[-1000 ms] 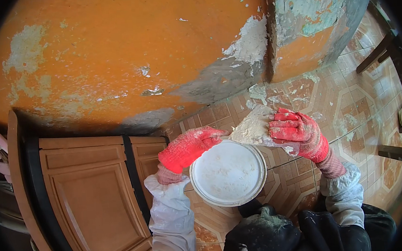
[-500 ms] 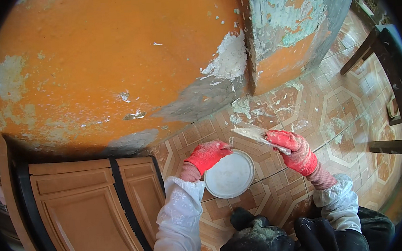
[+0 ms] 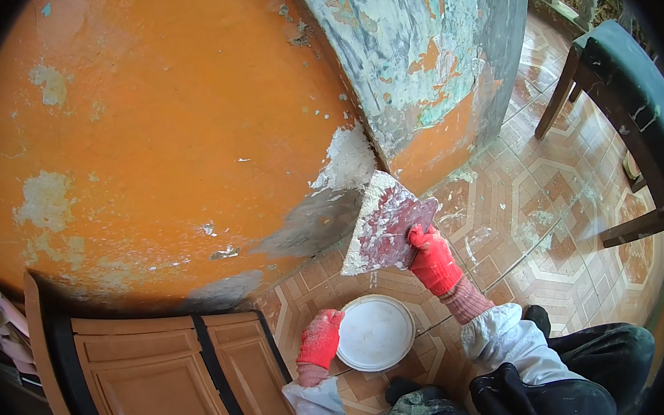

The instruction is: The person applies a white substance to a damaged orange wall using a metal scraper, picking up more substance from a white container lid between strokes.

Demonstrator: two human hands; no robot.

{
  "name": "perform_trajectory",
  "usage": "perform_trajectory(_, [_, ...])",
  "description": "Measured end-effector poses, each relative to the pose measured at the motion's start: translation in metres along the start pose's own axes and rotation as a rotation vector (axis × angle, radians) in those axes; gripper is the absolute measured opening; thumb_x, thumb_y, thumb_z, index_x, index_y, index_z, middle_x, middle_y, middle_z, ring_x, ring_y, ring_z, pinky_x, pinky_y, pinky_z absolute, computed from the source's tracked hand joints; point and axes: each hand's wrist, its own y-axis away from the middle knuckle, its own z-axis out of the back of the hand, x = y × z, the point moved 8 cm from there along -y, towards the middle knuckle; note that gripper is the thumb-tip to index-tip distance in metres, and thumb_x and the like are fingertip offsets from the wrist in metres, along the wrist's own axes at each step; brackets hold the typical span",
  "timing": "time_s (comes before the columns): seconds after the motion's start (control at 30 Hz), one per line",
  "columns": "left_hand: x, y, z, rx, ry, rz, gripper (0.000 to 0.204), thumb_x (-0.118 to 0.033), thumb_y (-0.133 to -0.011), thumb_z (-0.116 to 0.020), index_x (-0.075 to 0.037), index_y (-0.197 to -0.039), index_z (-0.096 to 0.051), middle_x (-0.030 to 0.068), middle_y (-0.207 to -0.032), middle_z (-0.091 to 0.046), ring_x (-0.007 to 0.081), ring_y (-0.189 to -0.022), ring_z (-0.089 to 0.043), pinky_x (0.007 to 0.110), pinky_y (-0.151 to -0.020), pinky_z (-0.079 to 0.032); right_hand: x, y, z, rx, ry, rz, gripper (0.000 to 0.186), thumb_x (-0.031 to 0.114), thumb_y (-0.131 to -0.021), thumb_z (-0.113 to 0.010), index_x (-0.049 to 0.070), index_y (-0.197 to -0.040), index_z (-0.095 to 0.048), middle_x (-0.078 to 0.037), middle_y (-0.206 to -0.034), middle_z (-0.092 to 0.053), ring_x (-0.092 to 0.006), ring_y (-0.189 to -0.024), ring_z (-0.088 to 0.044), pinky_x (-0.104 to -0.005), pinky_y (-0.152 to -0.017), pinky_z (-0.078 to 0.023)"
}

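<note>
My right hand (image 3: pixel 432 260), in a red work glove, is closed around the handle of a wide putty knife (image 3: pixel 405 229). Its broad reddish blade is tilted up near the wall corner, and thick white putty (image 3: pixel 362 244) coats its left side and edge. Lower left, my left hand (image 3: pixel 322 337), gloved in red with whitish smears, is curled closed beside the rim of a round white lid (image 3: pixel 374 332). What its fingers hold, if anything, is hidden. The lid's top is flat; whether a bucket stands under it I cannot tell.
The orange wall (image 3: pixel 178 134) has peeled patches and meets a grey-green scraped wall (image 3: pixel 421 52) at a corner. A brown wooden cabinet (image 3: pixel 146 378) stands at the left. A dark chair (image 3: pixel 626 75) is at the right, on patterned floor tiles (image 3: pixel 520 216) with white splatters.
My right hand has moved up and left with the putty knife, turning its broad blade face into view. My left hand now sits at the lid's left side, more curled. The view has shifted.
</note>
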Motion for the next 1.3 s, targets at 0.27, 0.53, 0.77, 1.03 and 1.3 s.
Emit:
perform_trajectory(0.27, [0.052, 0.1, 0.018, -0.383, 0.171, 0.394, 0.041, -0.042, -0.094, -0.039, -0.006, -0.099, -0.058, 0.0196, -0.094, -0.062, 0.0396, -0.089, -0.059, 0.046, -0.076, -0.045, -0.033, -0.037, -0.031, 0.045, -0.03, 0.104, 0.035, 0.011, -0.092, -0.05, 0.004, -0.125, -0.042, -0.009, -0.118, -0.054, -0.0252, -0.105, -0.054, -0.0426, -0.093, -0.044])
perform_trajectory(0.53, [0.064, 0.133, 0.012, -0.424, 0.157, 0.464, 0.039, -0.04, -0.093, -0.043, -0.005, -0.099, -0.058, 0.0195, -0.092, -0.062, 0.0387, -0.087, -0.059, 0.045, -0.074, -0.045, -0.044, -0.07, -0.032, -0.062, 0.515, 0.302, 0.035, 0.006, -0.091, -0.047, 0.005, -0.125, -0.044, -0.009, -0.118, -0.055, -0.0264, -0.107, -0.054, -0.0407, -0.093, -0.043])
perform_trajectory(0.77, [0.056, 0.133, 0.018, -0.448, 0.184, 0.452, 0.038, -0.039, -0.093, -0.044, -0.005, -0.103, -0.059, 0.0187, -0.093, -0.063, 0.0368, -0.087, -0.06, 0.044, -0.075, -0.046, -0.057, -0.057, -0.022, -0.101, -0.111, 0.101, 0.032, 0.005, -0.09, -0.048, 0.003, -0.122, -0.047, -0.01, -0.116, -0.056, -0.0258, -0.104, -0.055, -0.0397, -0.092, -0.045])
perform_trajectory(1.03, [0.064, 0.134, 0.012, -0.443, 0.266, 0.444, 0.039, -0.041, -0.093, -0.043, -0.006, -0.103, -0.059, 0.0191, -0.092, -0.063, 0.0376, -0.086, -0.06, 0.045, -0.075, -0.046, -0.044, -0.053, -0.037, -0.024, -0.121, 0.107, 0.037, 0.009, -0.088, -0.054, 0.003, -0.124, -0.046, -0.008, -0.115, -0.057, -0.0246, -0.101, -0.057, -0.0385, -0.089, -0.046])
perform_trajectory(1.3, [0.058, 0.139, 0.016, -0.447, 0.253, 0.452, 0.04, -0.04, -0.094, -0.043, -0.006, -0.104, -0.06, 0.0199, -0.093, -0.063, 0.0364, -0.087, -0.06, 0.045, -0.076, -0.046, -0.048, -0.06, -0.021, -0.121, 0.022, 0.11, 0.034, 0.008, -0.088, -0.053, 0.003, -0.122, -0.048, -0.008, -0.112, -0.058, -0.0234, -0.101, -0.057, -0.0382, -0.088, -0.047])
